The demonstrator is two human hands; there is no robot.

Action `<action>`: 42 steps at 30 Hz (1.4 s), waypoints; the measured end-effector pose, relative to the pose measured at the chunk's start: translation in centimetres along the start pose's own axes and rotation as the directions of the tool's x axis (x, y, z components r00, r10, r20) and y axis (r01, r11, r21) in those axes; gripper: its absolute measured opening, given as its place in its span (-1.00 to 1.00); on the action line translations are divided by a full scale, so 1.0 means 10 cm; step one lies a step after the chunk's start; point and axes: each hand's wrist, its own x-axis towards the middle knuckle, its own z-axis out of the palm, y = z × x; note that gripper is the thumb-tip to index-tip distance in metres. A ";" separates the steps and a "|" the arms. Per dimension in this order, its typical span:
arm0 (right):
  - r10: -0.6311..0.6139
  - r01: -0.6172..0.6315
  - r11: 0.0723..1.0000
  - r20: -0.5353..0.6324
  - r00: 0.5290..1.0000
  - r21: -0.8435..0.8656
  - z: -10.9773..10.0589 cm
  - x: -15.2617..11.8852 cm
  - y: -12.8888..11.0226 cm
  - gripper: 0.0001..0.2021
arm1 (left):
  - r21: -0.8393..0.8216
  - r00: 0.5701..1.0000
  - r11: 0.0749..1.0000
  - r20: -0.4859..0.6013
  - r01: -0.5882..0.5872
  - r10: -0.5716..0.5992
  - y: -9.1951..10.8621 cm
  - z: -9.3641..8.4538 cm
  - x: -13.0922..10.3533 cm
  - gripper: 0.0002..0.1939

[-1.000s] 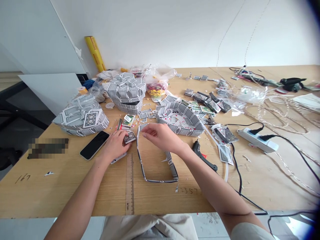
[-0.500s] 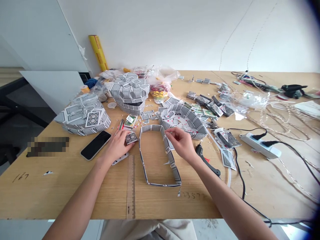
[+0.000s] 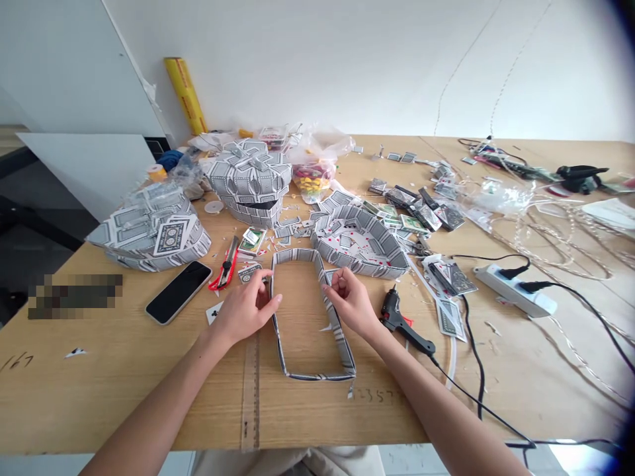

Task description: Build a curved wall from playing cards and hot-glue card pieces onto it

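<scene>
A long frame of folded playing cards (image 3: 313,377) stands on the table before me, its walls upright and its middle hollow. My left hand (image 3: 247,305) is at its left wall, thumb and fingers apart, with nothing held between them. On the opposite side, the curled fingers of my right hand (image 3: 348,303) pinch at the top of the right wall. A patterned playing card (image 3: 248,272) lies just beyond my left hand. Another card (image 3: 213,313) shows partly beside that wrist. A clear ruler (image 3: 251,403) lies left of the frame.
A black glue gun (image 3: 404,322) with a cord lies right of my right hand. A red utility knife (image 3: 227,264) and a phone (image 3: 178,292) lie to the left. Behind stand a card-walled tray (image 3: 360,264), card-covered boxes (image 3: 253,182) and scattered packs. A power strip (image 3: 516,289) sits right.
My left hand has left the patterned card and moved nearer, to the frame's left wall. My right hand has slid closer to me along the right wall. The view has shifted slightly.
</scene>
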 end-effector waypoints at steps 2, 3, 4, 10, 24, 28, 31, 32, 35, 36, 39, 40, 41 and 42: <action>0.002 -0.002 1.000 -0.016 1.000 0.024 0.02 -0.01 0.01 -0.75 | -0.046 1.000 0.999 0.004 -0.011 0.012 0.00 0.03 0.00 -0.59; 0.005 -0.004 0.999 -0.022 1.000 0.040 0.02 -0.01 0.01 -0.76 | -0.059 1.000 0.998 -0.001 -0.025 0.025 -0.01 0.04 0.00 -0.62; 0.009 -0.007 0.998 -0.028 1.000 0.058 0.03 -0.01 0.01 -0.77 | -0.065 0.999 0.997 -0.007 -0.041 0.041 -0.01 0.05 0.00 -0.64; 0.030 -0.027 0.989 -0.019 0.999 0.144 0.08 -0.05 -0.01 -0.81 | -0.053 0.988 0.987 -0.039 -0.150 0.148 -0.01 0.05 0.00 -0.73; -0.085 0.085 0.996 -0.027 0.996 0.000 0.06 -0.05 -0.03 -0.88 | -0.121 0.975 0.971 0.050 -0.207 0.215 -0.03 -0.04 0.03 -0.78; -0.077 0.077 0.997 -0.006 0.997 -0.025 0.09 -0.06 0.02 -0.89 | -0.126 0.974 0.971 0.072 -0.205 0.215 -0.03 -0.01 0.02 -0.76; -0.087 0.088 0.994 0.013 0.996 -0.059 0.11 -0.07 0.05 -0.89 | -0.120 0.977 0.976 0.084 -0.184 0.195 -0.03 0.00 0.02 -0.75; -0.092 0.093 0.993 0.016 0.996 -0.071 0.12 -0.07 0.05 -0.89 | -0.119 0.978 0.977 0.087 -0.179 0.190 -0.03 0.00 0.02 -0.75; -0.099 0.100 0.991 0.022 0.995 -0.091 0.13 -0.08 0.05 -0.88 | -0.122 0.978 0.977 0.092 -0.175 0.186 -0.03 0.01 0.04 -0.75; -0.099 0.101 0.990 0.022 0.995 -0.094 0.13 -0.08 0.05 -0.88 | -0.122 0.978 0.977 0.092 -0.176 0.187 -0.03 0.02 0.05 -0.75; -0.098 0.099 0.990 0.023 0.995 -0.095 0.13 -0.08 0.03 -0.87 | -0.122 0.979 0.978 0.093 -0.171 0.183 -0.04 0.03 0.05 -0.75; -0.096 0.098 0.991 0.024 0.995 -0.095 0.13 -0.08 0.03 -0.87 | -0.124 0.979 0.978 0.094 -0.168 0.180 -0.04 0.03 0.05 -0.75; -0.093 0.095 0.991 0.024 0.995 -0.093 0.13 -0.08 0.02 -0.87 | -0.125 0.980 0.978 0.095 -0.165 0.177 -0.04 0.03 0.05 -0.74; -0.091 0.093 0.992 0.025 0.996 -0.091 0.13 -0.08 0.02 -0.87 | -0.125 0.980 0.979 0.096 -0.161 0.174 -0.04 0.03 0.04 -0.74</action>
